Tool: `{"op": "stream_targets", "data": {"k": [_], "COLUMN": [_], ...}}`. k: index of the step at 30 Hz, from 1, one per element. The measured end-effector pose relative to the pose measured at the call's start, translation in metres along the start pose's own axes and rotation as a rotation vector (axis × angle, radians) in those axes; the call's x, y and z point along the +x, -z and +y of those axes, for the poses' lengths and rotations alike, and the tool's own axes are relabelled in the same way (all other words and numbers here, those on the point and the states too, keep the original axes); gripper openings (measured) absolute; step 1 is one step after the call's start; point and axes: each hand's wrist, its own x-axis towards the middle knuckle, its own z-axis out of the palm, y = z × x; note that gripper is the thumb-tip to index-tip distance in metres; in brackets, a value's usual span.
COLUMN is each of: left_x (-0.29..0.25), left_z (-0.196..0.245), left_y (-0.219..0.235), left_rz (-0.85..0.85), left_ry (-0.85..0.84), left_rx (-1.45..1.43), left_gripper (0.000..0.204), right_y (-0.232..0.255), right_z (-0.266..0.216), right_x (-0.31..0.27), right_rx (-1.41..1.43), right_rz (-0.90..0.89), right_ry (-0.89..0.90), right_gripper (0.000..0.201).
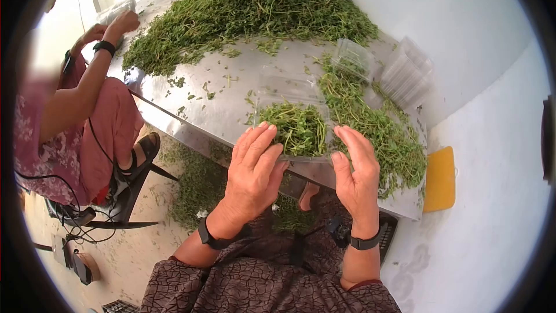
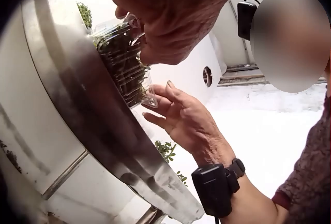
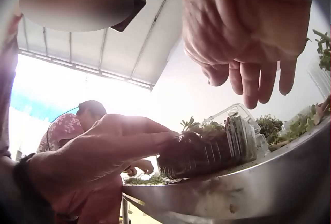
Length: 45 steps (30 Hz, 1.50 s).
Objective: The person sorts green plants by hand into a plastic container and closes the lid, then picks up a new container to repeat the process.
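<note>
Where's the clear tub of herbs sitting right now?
In the head view, the clear tub sits at the metal table's near edge, between the left hand and right hand.

Clear herb-filled clamshell box (image 1: 296,130), seemingly open, at table edge

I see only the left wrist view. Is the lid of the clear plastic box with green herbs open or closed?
Observer: Open; the clear lid lies back behind the clear plastic box of green herbs.
Operator: Are more herbs on the table?
Observer: Yes, a large heap of loose green herbs covers the far side of the shiny metal table.
Operator: Any empty boxes?
Observer: A stack of empty clear plastic boxes stands at the right.
</note>
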Motion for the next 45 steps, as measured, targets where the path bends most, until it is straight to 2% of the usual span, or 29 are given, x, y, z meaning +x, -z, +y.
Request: {"op": "stream_targets", "data": {"k": [13,17,20,26,37,39,41,43,45], "left_x": [0.010,0.013,0.014,0.015,0.046,0.049,0.047,0.041,0.037], "left_z": [0.001,0.003,0.008,0.003,-0.010,-0.013,-0.018,-0.027,-0.038], "left_y": [0.001,0.006,0.008,0.004,0.015,0.016,0.018,0.023,0.024], "left_rz": [0.094,0.061,0.021,-0.005,-0.185,-0.121,-0.057,0.030,0.030], "left_ry": [0.026,0.015,0.067,0.040,-0.134,-0.124,-0.105,0.175,0.242], "left_rx": [-0.050,-0.013,-0.036,-0.017,0.018,0.046,0.080,-0.142,-0.168], "left_gripper": [0.016,0.017,0.016,0.013,0.017,0.017,0.017,0.014,0.018], "right_y": [0.001,0.002,0.002,0.005,0.001,0.002,0.003,0.004,0.005], "right_z": [-0.001,-0.002,-0.001,-0.001,0.001,-0.001,-0.002,-0.002,-0.006], "right_x": [-0.025,-0.028,-0.033,-0.035,-0.040,-0.039,-0.038,-0.037,-0.034], "right_rx": [0.050,0.028,0.072,0.051,0.036,0.030,0.030,0.019,0.025], "right_rz": [0.019,0.004,0.015,0.024,0.006,0.009,0.003,0.004,0.003], "right_ry": [-0.010,0.015,-0.055,-0.019,-0.006,-0.011,-0.013,-0.004,-0.005], "right_gripper": [0.036,0.036,0.036,0.037,0.037,0.036,0.036,0.033,0.032]}}
